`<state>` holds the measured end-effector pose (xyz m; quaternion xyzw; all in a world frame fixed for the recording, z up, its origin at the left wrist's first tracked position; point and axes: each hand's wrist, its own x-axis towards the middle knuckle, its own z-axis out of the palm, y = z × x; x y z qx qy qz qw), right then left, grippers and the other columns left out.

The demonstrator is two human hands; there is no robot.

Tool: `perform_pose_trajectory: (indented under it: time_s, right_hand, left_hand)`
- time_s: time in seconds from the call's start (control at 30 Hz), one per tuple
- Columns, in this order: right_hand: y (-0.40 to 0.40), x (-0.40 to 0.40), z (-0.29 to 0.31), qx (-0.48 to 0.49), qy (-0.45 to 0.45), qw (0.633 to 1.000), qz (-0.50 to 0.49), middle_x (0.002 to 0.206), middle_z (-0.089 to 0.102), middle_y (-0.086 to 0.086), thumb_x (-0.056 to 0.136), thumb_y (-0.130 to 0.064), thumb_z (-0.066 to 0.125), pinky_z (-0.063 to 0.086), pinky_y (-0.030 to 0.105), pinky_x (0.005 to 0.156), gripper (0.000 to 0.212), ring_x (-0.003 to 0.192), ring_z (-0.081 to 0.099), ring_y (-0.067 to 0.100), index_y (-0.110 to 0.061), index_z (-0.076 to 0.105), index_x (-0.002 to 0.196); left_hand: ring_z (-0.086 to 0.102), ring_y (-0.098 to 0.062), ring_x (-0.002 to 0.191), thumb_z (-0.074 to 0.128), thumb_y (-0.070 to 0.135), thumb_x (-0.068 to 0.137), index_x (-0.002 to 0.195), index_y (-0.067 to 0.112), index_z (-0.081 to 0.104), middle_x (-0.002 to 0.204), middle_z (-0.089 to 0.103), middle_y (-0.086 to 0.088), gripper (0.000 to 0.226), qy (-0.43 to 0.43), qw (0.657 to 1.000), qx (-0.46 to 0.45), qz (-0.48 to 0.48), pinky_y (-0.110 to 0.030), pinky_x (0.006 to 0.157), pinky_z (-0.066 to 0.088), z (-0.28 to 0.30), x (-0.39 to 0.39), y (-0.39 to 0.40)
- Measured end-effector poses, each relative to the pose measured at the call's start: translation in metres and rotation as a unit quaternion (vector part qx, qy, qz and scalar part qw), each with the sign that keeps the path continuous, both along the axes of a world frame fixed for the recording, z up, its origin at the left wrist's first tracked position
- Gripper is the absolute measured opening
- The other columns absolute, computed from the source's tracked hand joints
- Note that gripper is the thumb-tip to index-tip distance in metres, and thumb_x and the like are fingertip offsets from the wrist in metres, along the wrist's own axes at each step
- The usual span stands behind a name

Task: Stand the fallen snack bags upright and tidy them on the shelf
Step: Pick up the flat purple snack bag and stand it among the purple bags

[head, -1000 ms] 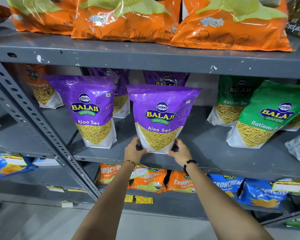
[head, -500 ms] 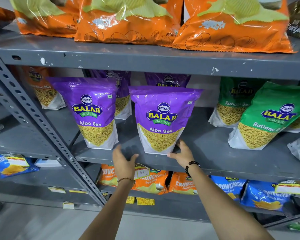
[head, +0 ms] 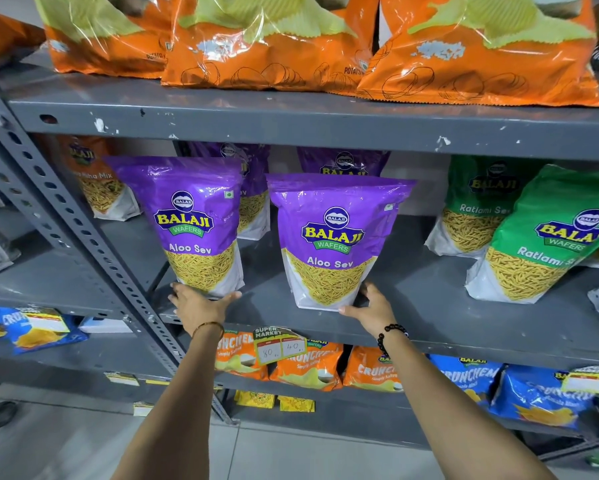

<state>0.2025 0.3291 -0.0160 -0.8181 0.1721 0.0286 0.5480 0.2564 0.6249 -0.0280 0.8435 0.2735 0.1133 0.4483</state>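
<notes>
Two purple Aloo Sev bags stand upright at the front of the grey middle shelf. My left hand cups the base of the left Aloo Sev bag, thumb at its right corner and fingers at its left. My right hand holds the lower right corner of the middle Aloo Sev bag. Behind them stand two more purple bags, one at the rear left and one at the rear right, both partly hidden.
Green Ratlami Sev bags lean at the right of the same shelf. An orange mix bag stands at the back left. Large orange chip bags lie on the shelf above. A perforated upright post runs left of my hand. A price tag hangs from the shelf edge.
My left hand let go of the middle bag, dropped away, then moved left to the base of the left bag. My right hand stayed on the middle bag's corner.
</notes>
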Motion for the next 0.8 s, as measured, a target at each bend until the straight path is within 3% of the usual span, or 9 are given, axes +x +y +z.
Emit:
perform_pose_trajectory:
  time_s: [0.4,0.63,0.8]
  right_hand:
    - [-0.0002,0.0002,-0.0003,-0.001,0.003,1.000,0.005,0.128,0.060,0.007,0.070,-0.015,0.078,0.047,0.041,0.097,0.063,0.118,0.056,0.027,-0.015,0.048,0.126]
    - [-0.0016,0.0017,-0.0028,0.002,-0.004,1.000,0.005,0.127,0.061,0.006,0.070,-0.013,0.078,0.046,0.033,0.090,0.062,0.116,0.057,0.025,-0.016,0.049,0.125]
    - [-0.0026,0.0013,-0.0035,0.000,-0.008,1.000,0.004,0.130,0.059,0.006,0.070,-0.012,0.078,0.043,0.029,0.088,0.065,0.118,0.055,0.025,-0.015,0.048,0.127]
  left_hand:
    - [0.019,-0.037,0.142,0.089,0.035,0.051,0.135,0.001,0.027,0.146,0.035,-0.022,0.110,-0.003,1.000,0.011,0.008,-0.059,0.105,0.036,-0.0020,0.0015,0.0032]
    - [0.023,-0.038,0.140,0.088,0.036,0.052,0.133,0.002,0.028,0.144,0.037,-0.023,0.107,-0.009,1.000,0.009,0.002,-0.056,0.106,0.038,-0.0029,-0.0010,0.0044]
    - [0.011,-0.036,0.144,0.088,0.036,0.052,0.140,0.000,0.019,0.151,0.026,-0.023,0.118,-0.009,1.000,0.008,-0.001,-0.057,0.110,0.031,-0.0019,-0.0042,0.0045]
